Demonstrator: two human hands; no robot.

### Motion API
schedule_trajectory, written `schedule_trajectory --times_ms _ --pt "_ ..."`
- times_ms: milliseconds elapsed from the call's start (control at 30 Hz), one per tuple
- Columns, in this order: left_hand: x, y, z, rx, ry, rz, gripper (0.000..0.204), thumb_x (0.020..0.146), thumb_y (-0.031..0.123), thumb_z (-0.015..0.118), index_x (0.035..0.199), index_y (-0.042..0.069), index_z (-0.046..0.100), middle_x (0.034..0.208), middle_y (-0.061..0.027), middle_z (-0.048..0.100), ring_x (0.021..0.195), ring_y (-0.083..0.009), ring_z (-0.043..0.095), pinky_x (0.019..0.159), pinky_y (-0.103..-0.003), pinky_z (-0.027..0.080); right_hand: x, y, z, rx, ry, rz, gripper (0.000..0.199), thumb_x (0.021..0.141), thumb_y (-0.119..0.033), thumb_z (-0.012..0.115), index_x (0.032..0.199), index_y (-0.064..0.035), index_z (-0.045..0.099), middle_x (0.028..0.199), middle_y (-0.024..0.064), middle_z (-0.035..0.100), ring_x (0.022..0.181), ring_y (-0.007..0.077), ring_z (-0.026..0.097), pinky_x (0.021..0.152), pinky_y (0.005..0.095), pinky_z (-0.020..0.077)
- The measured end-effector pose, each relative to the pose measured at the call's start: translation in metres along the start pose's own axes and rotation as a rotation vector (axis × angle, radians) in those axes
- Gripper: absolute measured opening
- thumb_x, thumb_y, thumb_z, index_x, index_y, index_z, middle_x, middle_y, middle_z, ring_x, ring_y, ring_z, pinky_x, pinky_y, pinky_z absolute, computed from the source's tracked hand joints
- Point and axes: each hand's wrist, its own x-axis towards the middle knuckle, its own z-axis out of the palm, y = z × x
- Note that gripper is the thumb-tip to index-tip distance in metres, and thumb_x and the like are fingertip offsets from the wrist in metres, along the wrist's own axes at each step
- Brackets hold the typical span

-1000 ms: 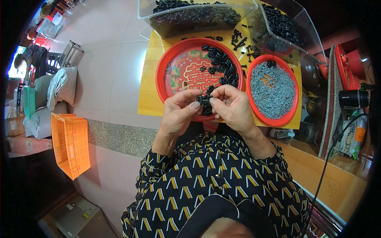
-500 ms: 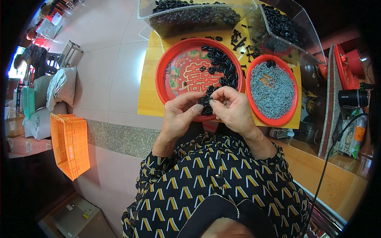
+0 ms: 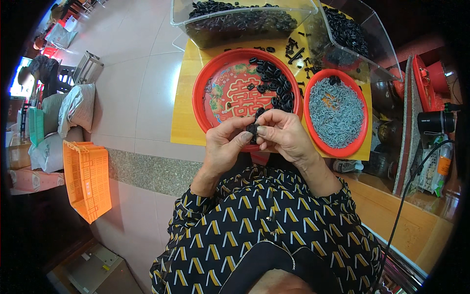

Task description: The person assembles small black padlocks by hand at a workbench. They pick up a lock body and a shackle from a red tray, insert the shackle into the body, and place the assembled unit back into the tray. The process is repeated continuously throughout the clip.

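Observation:
Over the near rim of a round red tray (image 3: 199, 110), my two hands meet at the fingertips. Thumb and fingers of my left hand (image 3: 226, 140) are closed on a small black plastic part (image 3: 252, 129). My right hand (image 3: 284, 133) pinches at the same part from the other side; any smaller piece between its fingertips is hidden. Several loose black oval parts (image 3: 280, 83) lie along the tray's right side. To the right, a smaller red tray (image 3: 353, 150) holds a heap of small silvery screws (image 3: 337, 115), with a few black pieces at its far edge.
Two clear plastic bins, one at the back (image 3: 245, 22) and one at the back right (image 3: 352, 36), hold many black parts. Loose black pieces (image 3: 295, 54) are scattered between them on the yellow table (image 3: 182, 117). An orange crate (image 3: 87, 181) stands on the floor at left.
My fingertips have drawn closer together around the black part. The cluster of black parts that showed between my hands is now mostly out of sight.

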Motion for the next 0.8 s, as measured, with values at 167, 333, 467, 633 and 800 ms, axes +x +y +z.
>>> schedule_trajectory --times_ms 167,333,467,633,800 --pt "0.0 -0.004 0.002 0.103 0.016 0.078 0.025 0.076 -0.005 0.055 0.101 -0.003 0.056 0.092 -0.0079 0.058 0.082 -0.0129 0.056 0.074 -0.024 0.045 0.001 0.003 -0.006 0.129 -0.068 0.062 0.016 0.078 -0.005 0.06 0.091 -0.0015 0.053 0.079 0.0028 0.056 0.065 0.0092 0.057 0.054 0.0197 0.0507" --pt "0.003 0.0 0.005 0.256 0.011 0.162 0.027 0.074 -0.008 0.054 0.1 -0.003 0.057 0.088 -0.0089 0.058 0.078 -0.0137 0.056 0.07 -0.023 0.045 0.002 0.003 -0.007 0.161 -0.076 0.08 0.017 0.078 -0.005 0.06 0.093 -0.0021 0.052 0.08 0.0037 0.057 0.067 0.01 0.058 0.057 0.0208 0.0519" --pt "0.005 0.003 0.003 0.283 -0.071 0.156 0.026 0.077 -0.003 0.056 0.103 -0.004 0.055 0.091 -0.0064 0.057 0.084 -0.0112 0.054 0.076 -0.022 0.043 0.003 0.004 -0.01 0.199 -0.11 0.111 0.018 0.078 -0.006 0.06 0.094 -0.0024 0.053 0.083 0.0048 0.058 0.07 0.0107 0.059 0.06 0.0213 0.0523" --pt "0.005 0.006 0.003 0.367 -0.087 0.192 0.024 0.077 -0.004 0.056 0.101 -0.004 0.056 0.089 -0.0059 0.057 0.082 -0.0108 0.053 0.074 -0.022 0.043 0.007 0.004 -0.011 0.197 -0.148 0.131 0.019 0.078 -0.007 0.061 0.095 -0.0029 0.053 0.084 0.0049 0.058 0.072 0.0115 0.059 0.061 0.0216 0.0526" --pt "0.006 0.001 0.007 0.314 -0.006 0.169 0.026 0.075 -0.007 0.055 0.1 -0.003 0.056 0.086 -0.0073 0.058 0.081 -0.0129 0.055 0.072 -0.023 0.044 0.011 0.007 -0.013 0.204 -0.145 0.114 0.017 0.078 -0.006 0.06 0.094 -0.003 0.053 0.084 0.0052 0.058 0.072 0.0117 0.059 0.062 0.022 0.0528"
